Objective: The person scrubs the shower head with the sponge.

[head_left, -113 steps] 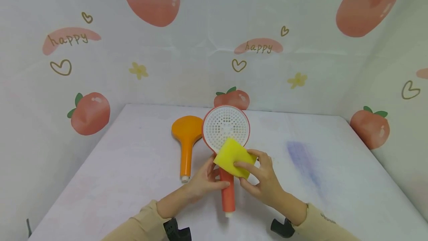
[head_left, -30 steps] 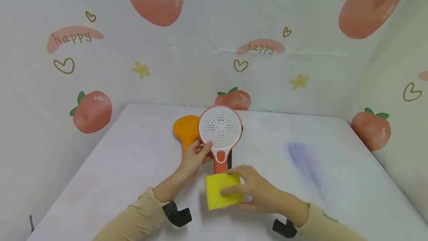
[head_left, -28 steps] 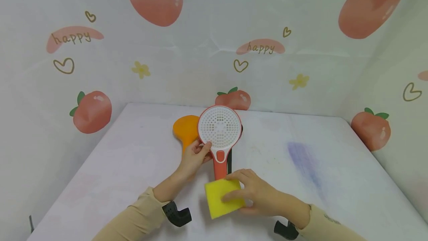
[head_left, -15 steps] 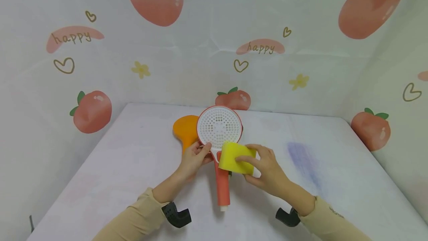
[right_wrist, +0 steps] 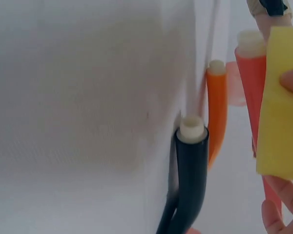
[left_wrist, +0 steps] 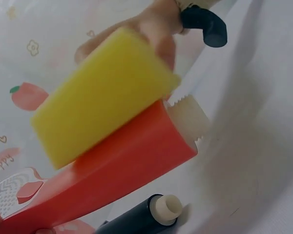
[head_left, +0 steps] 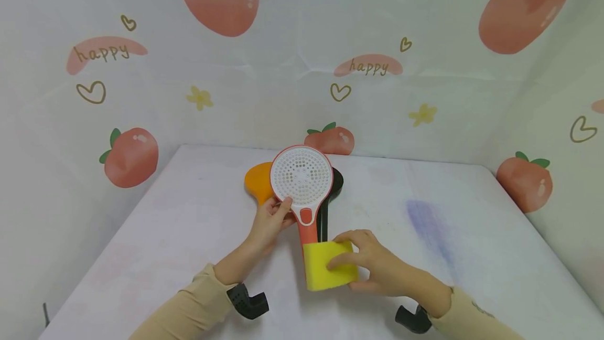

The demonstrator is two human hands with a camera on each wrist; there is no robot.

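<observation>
A red shower head (head_left: 302, 174) with a white perforated face is held up off the table, its face toward the head camera. My left hand (head_left: 267, 224) grips it at the neck, thumb on the front edge of the face. In my right hand (head_left: 379, 265) a yellow sponge (head_left: 318, 273) is pinched between thumb and fingers. The sponge lies against the red handle (left_wrist: 132, 163) and covers its lower part in the head view. The left wrist view shows the pale threaded end (left_wrist: 189, 118) of the handle beyond the sponge.
On the white table (head_left: 189, 266), an orange shower head (head_left: 257, 178) lies behind my left hand, partly hidden. A black shower head (head_left: 337, 182) lies behind the red one, its handle end (right_wrist: 191, 161) plain in the right wrist view. A printed cloth (head_left: 273, 88) hangs behind.
My left hand has moved from the handle up to the neck. The sponge has gone up and down the handle. The red shower head has shifted slightly left, uncovering more of the black one.
</observation>
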